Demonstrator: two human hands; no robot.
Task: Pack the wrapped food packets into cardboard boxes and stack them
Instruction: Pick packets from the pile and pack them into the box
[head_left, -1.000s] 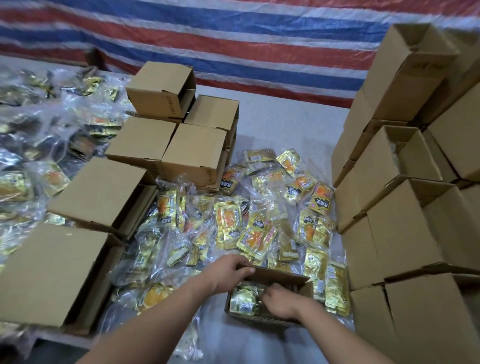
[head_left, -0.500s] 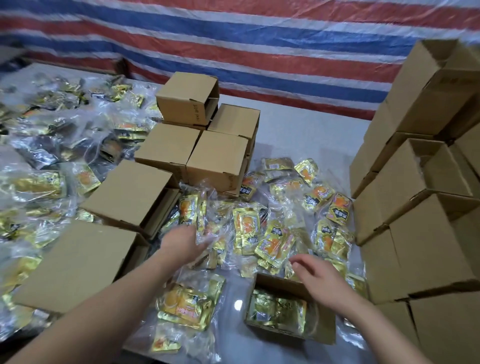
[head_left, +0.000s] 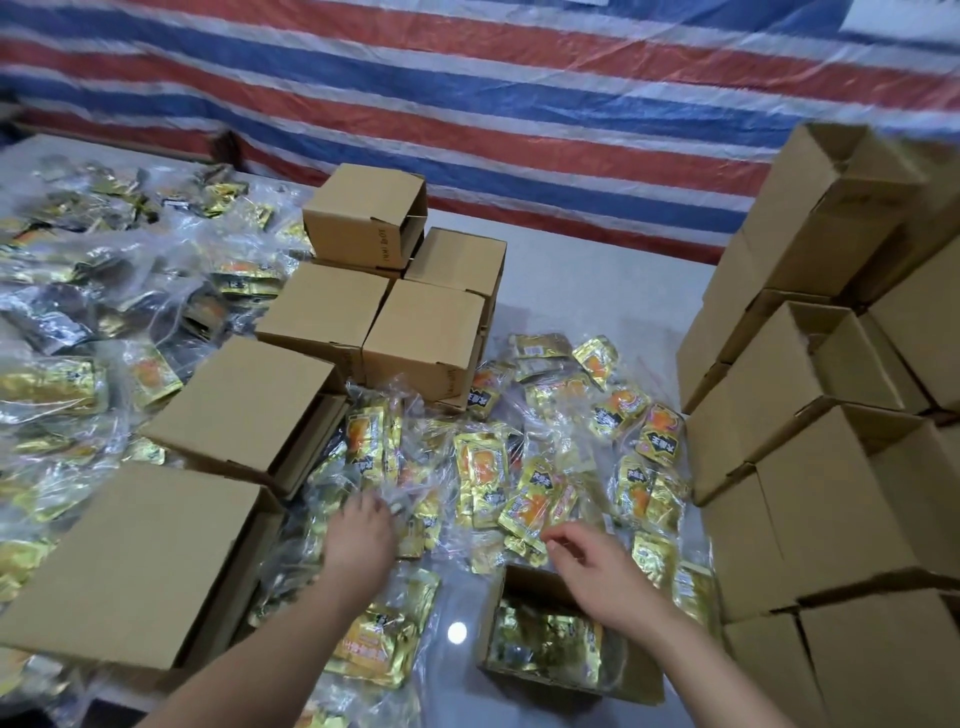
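Open box (head_left: 524, 582) holds gold packets (head_left: 545, 642); loose packets (head_left: 480, 467) scattered behind.

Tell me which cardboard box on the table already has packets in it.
The small open box nearest the person, just under the right hand. Gold packets show inside it; the boxes at left show only plain cardboard, and the stacked ones at right show none.

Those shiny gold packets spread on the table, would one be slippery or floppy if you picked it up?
Probably both. The gold packets have glossy, crinkled foil and many sit in clear plastic wrap, so they likely slide in the fingers. They lie flat and bent over one another, which suggests soft, light pouches that sag when lifted by an edge. They look unlikely to roll.
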